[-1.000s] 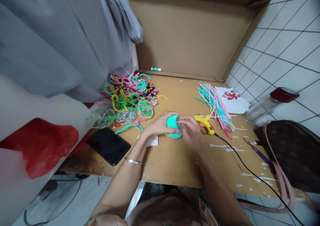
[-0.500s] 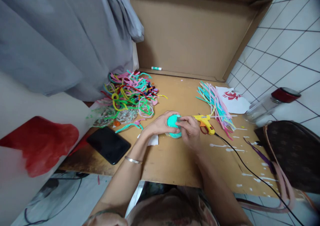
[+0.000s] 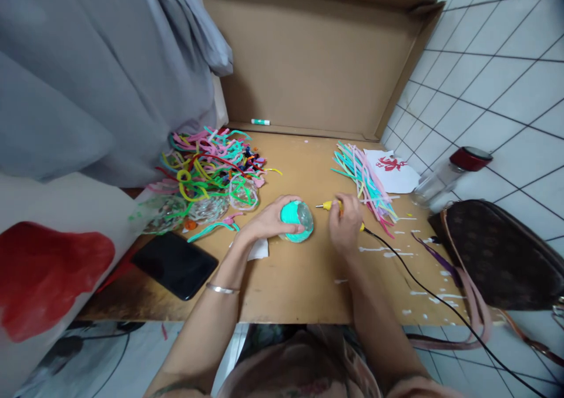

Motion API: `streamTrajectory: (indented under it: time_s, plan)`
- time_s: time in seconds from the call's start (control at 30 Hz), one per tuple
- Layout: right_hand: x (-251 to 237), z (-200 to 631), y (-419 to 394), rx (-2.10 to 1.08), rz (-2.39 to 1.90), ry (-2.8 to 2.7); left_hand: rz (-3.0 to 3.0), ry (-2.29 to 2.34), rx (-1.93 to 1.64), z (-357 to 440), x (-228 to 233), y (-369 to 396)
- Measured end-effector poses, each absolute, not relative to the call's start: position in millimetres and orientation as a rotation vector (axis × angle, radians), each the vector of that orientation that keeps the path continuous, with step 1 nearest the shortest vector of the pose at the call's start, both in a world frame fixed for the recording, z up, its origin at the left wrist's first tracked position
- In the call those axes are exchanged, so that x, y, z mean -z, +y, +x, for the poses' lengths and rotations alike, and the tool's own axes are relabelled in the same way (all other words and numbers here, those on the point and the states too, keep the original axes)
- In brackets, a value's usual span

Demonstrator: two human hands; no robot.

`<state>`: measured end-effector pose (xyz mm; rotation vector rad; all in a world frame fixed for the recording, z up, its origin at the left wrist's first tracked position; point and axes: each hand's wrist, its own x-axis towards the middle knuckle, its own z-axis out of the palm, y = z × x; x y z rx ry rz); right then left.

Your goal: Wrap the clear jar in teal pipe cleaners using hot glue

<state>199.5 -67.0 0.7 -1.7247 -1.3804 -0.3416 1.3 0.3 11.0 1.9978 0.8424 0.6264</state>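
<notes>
My left hand [image 3: 271, 217] grips a clear, rounded vessel [image 3: 296, 220] partly covered in turquoise pipe cleaner, held just above the table. A see-through patch shows on its right side. To the right, my right hand [image 3: 346, 224] is wrapped around a yellow glue gun [image 3: 326, 206], whose metal tip points left at the vessel without touching it. The gun's black cord [image 3: 396, 251] trails off to the lower right. A white paper piece [image 3: 259, 250] lies beneath my left wrist.
Tangled pipe cleaners [image 3: 211, 163] heap at the left, beside a black phone [image 3: 175, 264]. On the right lie a bundle of pipe cleaners [image 3: 365, 177], a paper with a red design [image 3: 392, 171], a red-lidded bottle [image 3: 449, 174] and a brown bag [image 3: 502, 257]. A cardboard panel [image 3: 304, 57] stands behind.
My right hand has left the turquoise-covered vessel and taken hold of the glue gun. My left hand still holds the vessel. The view has shifted slightly to the right.
</notes>
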Motion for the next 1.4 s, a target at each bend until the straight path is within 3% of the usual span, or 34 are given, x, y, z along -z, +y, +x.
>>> streamTrajectory:
  time_s: [0.17,0.4,0.6,0.93,1.4]
  plan:
    - [3,223,-65,0.379,-2.47,-1.325,1.995,0.84,-0.623,1,-12,0]
    - [10,227,-64,0.263,-2.638,-1.322,2.0,0.842,-0.628,1,-12,0]
    - [5,231,-64,0.31,-2.509,-1.198,1.972,0.862,-0.629,0,-18,-3]
    - [-5,216,-69,0.524,-1.833,-1.322,1.927,0.877,-0.673,-1,-17,0]
    - [-12,210,-76,0.54,-1.73,-1.404,1.923,0.804,-0.63,-2,-15,3]
